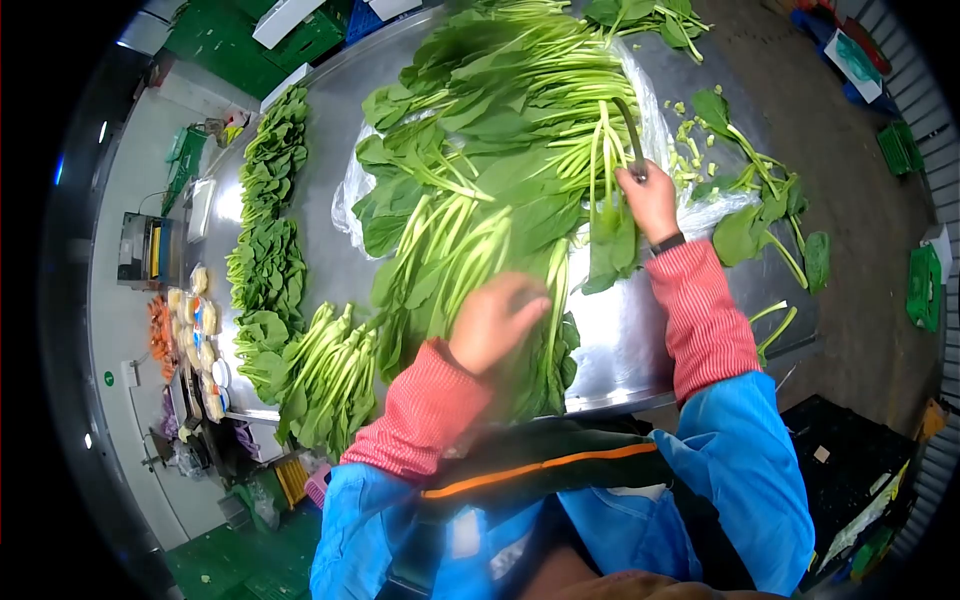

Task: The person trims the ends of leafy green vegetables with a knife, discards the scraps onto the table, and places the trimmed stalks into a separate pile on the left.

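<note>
My right hand (651, 203) grips a sickle-shaped knife (632, 140), its thin dark blade curving up over the pale stems. Just left of that hand, a leafy stalk (611, 235) hangs with its leaf pointing toward me. My left hand (497, 318), blurred by motion, is over the near greens with thumb and fingers apart and nothing visible between them. In front of it lies a bunch of leafy greens (450, 245) with light green stems. A big heap of the same greens (540, 95) covers the middle of the metal table (330, 190).
Clear plastic sheeting (650, 105) shows under the heap. Neat bunches (270, 250) line the table's left side. Cut stem bits (690, 140) and loose leaves (740, 235) lie at the right. Green crates (220, 50) stand beyond the far left edge, and a black crate (840, 470) sits at lower right.
</note>
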`<action>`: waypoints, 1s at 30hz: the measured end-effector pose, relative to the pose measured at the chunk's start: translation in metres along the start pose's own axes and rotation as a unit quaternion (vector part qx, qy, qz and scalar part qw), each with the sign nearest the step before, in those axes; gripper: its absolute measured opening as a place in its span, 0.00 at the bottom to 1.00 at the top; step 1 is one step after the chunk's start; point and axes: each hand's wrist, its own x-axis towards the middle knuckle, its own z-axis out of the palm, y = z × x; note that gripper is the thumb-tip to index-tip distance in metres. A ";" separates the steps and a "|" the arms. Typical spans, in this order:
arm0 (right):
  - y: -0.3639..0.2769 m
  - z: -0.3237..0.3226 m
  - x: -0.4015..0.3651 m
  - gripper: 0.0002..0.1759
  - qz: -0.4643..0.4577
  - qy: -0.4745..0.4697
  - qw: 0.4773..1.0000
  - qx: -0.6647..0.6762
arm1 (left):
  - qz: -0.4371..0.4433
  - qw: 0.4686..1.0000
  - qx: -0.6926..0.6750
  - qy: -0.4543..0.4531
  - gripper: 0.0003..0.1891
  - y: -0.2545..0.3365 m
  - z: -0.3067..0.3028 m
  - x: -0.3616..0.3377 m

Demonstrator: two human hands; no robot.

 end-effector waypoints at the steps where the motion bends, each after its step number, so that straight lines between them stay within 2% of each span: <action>1: -0.009 -0.012 -0.012 0.14 -0.019 0.006 1.000 0.005 | 0.004 0.999 -0.032 0.021 0.15 0.000 0.003 0.012; 4: -0.042 -0.050 -0.058 0.12 -0.029 -0.001 0.998 0.047 | 0.029 0.977 -0.199 0.067 0.24 0.024 0.015 0.049; 5: -0.053 -0.060 -0.072 0.11 -0.031 -0.012 0.997 0.063 | 0.083 0.985 -0.126 0.081 0.26 0.016 0.026 0.066; 8: -0.064 -0.086 -0.104 0.12 -0.042 -0.073 0.993 0.081 | 0.024 0.927 -0.373 -0.012 0.25 0.051 0.054 0.089; 9: -0.061 -0.092 -0.110 0.12 -0.041 -0.081 0.992 0.087 | 0.010 0.915 -0.404 -0.011 0.20 0.063 0.062 0.087; 11: -0.049 -0.105 -0.120 0.12 -0.038 -0.095 0.990 0.100 | -0.027 0.904 -0.420 -0.070 0.18 0.061 0.073 0.089; 14: -0.054 -0.142 -0.116 0.10 -0.120 -0.027 0.988 -0.089 | -0.059 0.891 -0.427 -0.144 0.14 0.066 0.082 0.081; 15: -0.065 -0.150 -0.115 0.08 -0.133 -0.034 0.982 -0.129 | -0.069 0.887 -0.418 -0.182 0.14 0.070 0.081 0.076; 18: -0.062 -0.163 -0.109 0.06 -0.266 -0.110 0.922 -0.258 | -0.086 0.869 -0.405 -0.272 0.13 0.080 0.085 0.068; 20: -0.042 -0.164 -0.108 0.06 -0.233 -0.121 0.924 -0.279 | -0.078 0.859 -0.402 -0.309 0.13 0.084 0.084 0.064; 23: 0.018 -0.175 -0.107 0.08 -0.178 -0.125 0.924 -0.316 | -0.087 0.850 -0.422 -0.302 0.18 0.081 0.087 0.062; 24: 0.014 -0.173 -0.108 0.09 -0.129 -0.124 0.965 -0.193 | -0.095 0.849 -0.425 -0.299 0.21 0.082 0.086 0.062; 25: 0.007 -0.169 -0.113 0.10 -0.078 -0.124 0.987 -0.066 | -0.081 0.852 -0.422 -0.298 0.28 0.078 0.092 0.062; 26: -0.002 -0.164 -0.121 0.12 -0.020 -0.122 0.990 0.063 | -0.090 0.853 -0.411 -0.310 0.29 0.076 0.099 0.059; 27: -0.025 -0.163 -0.124 0.15 -0.001 -0.153 0.983 0.100 | -0.098 0.853 -0.398 -0.322 0.30 0.075 0.105 0.058; 28: -0.031 -0.162 -0.126 0.14 0.083 -0.239 0.952 0.171 | -0.103 0.854 -0.385 -0.335 0.31 0.074 0.111 0.060; 30: -0.034 -0.162 -0.123 0.10 0.089 -0.279 0.942 0.162 | -0.121 0.836 -0.425 -0.326 0.29 0.070 0.117 0.055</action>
